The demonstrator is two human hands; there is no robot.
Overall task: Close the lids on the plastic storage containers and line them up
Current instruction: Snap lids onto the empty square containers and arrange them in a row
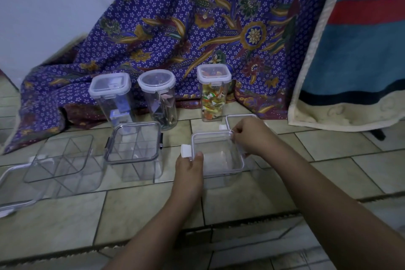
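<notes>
Fingers of left hand (189, 167) pinched on white latch (185, 151), right hand (248, 136) fingers closed on opposite latch; lid (217, 151) pressed onto clear container (221, 173), lower centre of frame on tiled floor (153, 210), likely for clipping shut. Open divided container (65, 166) awaited at left.

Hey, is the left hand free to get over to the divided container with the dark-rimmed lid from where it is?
Probably yes. The left hand is holding the near container, but only bare floor tile separates it from the divided container.
</notes>
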